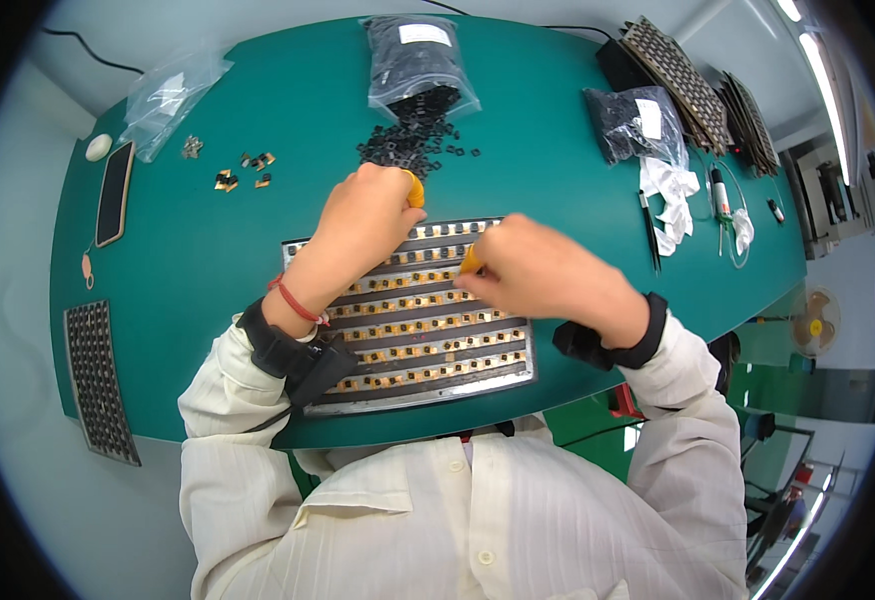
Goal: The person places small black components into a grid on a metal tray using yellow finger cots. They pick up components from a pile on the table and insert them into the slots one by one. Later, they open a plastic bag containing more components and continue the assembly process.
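A metal tray (438, 392) with rows of small black and gold parts lies in front of me, slightly tilted to the left. My left hand (370, 208) is above its far left part, fingers curled together beside the heap of small black plastic pieces (398, 147). My right hand (533, 265) hovers over the right half of the tray, thumb and fingers pinched close to one of the rows. Yellow covers sit on fingertips of both hands. Anything between the fingers of either hand is too small or hidden to make out.
A clear bag (413, 75) spills the black pieces. Small gold-and-black parts (226, 181) lie at the left, near a phone (115, 195). Another filled tray (101, 380) overlaps the left table edge. At the right are a second bag (618, 125), crumpled tissue (673, 195), black tweezers (650, 230) and stacked trays (678, 85).
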The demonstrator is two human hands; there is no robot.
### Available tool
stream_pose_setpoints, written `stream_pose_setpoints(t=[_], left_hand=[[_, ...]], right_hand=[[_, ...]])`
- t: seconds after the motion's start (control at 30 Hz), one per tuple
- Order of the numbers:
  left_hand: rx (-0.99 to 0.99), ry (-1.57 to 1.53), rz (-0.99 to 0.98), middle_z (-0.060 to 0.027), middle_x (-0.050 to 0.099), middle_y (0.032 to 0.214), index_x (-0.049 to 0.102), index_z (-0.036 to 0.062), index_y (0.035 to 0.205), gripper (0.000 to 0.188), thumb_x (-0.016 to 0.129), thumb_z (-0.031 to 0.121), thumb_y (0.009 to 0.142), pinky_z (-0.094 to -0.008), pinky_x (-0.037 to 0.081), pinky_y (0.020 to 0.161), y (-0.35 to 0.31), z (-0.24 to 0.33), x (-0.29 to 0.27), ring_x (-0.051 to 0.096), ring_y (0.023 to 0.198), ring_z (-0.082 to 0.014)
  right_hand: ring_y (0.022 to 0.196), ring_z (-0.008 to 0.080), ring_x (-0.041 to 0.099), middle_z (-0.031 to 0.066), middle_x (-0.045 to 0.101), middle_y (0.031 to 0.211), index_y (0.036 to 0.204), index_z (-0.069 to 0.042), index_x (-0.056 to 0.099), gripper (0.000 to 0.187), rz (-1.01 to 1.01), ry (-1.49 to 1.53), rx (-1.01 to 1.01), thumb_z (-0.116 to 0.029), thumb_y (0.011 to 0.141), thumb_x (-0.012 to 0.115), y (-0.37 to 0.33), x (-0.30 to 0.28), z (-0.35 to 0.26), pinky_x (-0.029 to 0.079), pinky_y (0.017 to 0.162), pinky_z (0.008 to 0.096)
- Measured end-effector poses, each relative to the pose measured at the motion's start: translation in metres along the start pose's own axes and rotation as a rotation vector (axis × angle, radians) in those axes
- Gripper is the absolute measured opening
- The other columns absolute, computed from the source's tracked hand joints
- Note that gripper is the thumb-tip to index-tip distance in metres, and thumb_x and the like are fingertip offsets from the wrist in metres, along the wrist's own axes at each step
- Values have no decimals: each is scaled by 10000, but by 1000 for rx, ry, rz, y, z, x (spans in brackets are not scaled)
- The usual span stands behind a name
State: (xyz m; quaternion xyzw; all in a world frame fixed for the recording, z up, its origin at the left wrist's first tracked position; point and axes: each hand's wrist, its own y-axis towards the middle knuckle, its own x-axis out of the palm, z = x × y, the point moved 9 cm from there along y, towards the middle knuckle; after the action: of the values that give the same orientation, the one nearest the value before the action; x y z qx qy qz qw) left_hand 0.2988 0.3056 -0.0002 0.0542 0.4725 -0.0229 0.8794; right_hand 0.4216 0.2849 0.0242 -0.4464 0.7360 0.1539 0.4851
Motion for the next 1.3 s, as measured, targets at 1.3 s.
stream_pose_setpoints(t=[1.3], left_hand=[[-6, -33, 97, -160, 699, 885, 707, -49, 1015, 234, 726, 45, 801, -360, 528, 712, -34, -42, -39, 679, 774, -281]], right_hand=[[773, 296, 706, 202, 709, 849, 997, 58, 704, 199, 123, 64, 108, -19, 816, 676, 63, -23, 43, 556, 705, 351]])
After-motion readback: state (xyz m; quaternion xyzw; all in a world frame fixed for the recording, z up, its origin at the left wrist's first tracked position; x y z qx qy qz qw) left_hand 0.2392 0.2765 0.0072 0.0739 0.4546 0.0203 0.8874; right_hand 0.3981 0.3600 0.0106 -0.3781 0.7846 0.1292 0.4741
